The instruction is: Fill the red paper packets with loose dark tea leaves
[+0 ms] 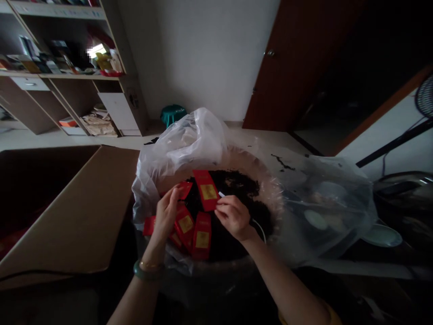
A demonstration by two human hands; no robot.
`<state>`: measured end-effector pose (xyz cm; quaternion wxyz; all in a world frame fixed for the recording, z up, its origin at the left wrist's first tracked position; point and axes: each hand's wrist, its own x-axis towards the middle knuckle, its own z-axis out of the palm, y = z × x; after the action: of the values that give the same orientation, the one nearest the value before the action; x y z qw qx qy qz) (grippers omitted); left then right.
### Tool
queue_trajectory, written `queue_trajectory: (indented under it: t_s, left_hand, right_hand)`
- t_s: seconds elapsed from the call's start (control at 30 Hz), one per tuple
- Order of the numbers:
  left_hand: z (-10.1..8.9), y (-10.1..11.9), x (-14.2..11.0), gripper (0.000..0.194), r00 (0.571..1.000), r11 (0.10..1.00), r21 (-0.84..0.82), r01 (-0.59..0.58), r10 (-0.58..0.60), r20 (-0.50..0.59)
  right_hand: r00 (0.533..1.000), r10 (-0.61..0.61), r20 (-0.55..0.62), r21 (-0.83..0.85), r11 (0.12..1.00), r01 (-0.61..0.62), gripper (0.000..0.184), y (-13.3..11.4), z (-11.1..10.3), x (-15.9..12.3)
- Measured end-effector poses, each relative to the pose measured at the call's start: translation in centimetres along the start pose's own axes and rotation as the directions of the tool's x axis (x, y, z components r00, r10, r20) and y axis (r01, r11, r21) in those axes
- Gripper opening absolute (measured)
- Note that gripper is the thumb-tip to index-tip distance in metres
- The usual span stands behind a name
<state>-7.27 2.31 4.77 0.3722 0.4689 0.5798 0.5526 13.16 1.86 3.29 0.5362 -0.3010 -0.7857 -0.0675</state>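
Several red packets with gold labels lie on a heap of dark, loose tea-like leaves [237, 185] inside a round basin lined with clear plastic [270, 198]. My left hand [165, 212] pinches the upper edge of a partly hidden red packet [184, 190]. My right hand [233, 218] rests against the lower corner of a larger red packet [206, 190]. A thin white strip [221, 194] pokes out from its fingers, and a white cord [259, 228] runs out beneath it. Other red packets [202, 235] lie below my hands.
Loose plastic sheeting [321, 203] spreads to the right over a table, with pale dishes beneath it. A cardboard box flap [71, 212] stands at left. Behind are a shelf unit [64, 72], a teal stool [172, 114], a brown door [297, 63] and part of a fan [426, 97].
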Motion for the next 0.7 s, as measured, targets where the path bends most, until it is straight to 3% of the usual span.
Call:
queue_trajectory:
  t_s: [0.03,0.1,0.17,0.2,0.3,0.4,0.5,0.7]
  left_hand:
    - [0.8,0.2,-0.3,0.059,0.991,0.986,-0.134,0.096,-0.082,0.108]
    - [2.2,0.5,-0.8,0.055,0.968,0.954,-0.231,0.193,-0.146,0.204]
    - [3.0,0.4,-1.0,0.045,0.966,0.96,-0.209,0.184,-0.138,0.218]
    - [3.3,0.3,-1.1,0.04,0.967,0.968,-0.187,0.165,-0.122,0.223]
    - [3.7,-0.1,-1.5,0.033,0.952,0.984,-0.149,0.095,-0.046,0.304]
    - [4.3,-0.3,-2.2,0.031,0.919,0.995,-0.101,-0.007,0.046,0.39]
    - [5.0,-0.3,-2.6,0.031,0.912,0.994,-0.082,-0.076,0.103,0.396]
    - [5.3,-0.3,-2.6,0.029,0.942,0.99,-0.049,-0.133,0.142,0.306]
  right_hand:
    - [0.994,-0.057,0.092,0.006,0.998,0.056,0.013,-0.3,0.1,-0.1]
    - [0.959,-0.11,0.263,0.035,0.994,0.105,0.015,-0.8,0.1,-0.1]
    - [0.929,-0.111,0.354,0.078,0.993,0.088,0.009,-1.1,0.0,0.2]
    - [0.929,-0.089,0.36,0.094,0.994,0.059,0.014,-1.2,-0.1,0.3]
    - [0.969,0.079,0.234,0.035,0.995,-0.09,0.046,-0.8,-0.5,0.9]
    - [0.975,0.19,0.111,-0.081,0.98,-0.182,0.052,-0.1,-0.5,1.2]
    - [0.981,0.161,0.107,-0.136,0.98,-0.147,0.053,0.5,-0.1,1.0]
    - [0.999,0.037,0.032,-0.211,0.977,-0.029,0.055,0.9,0.2,0.4]
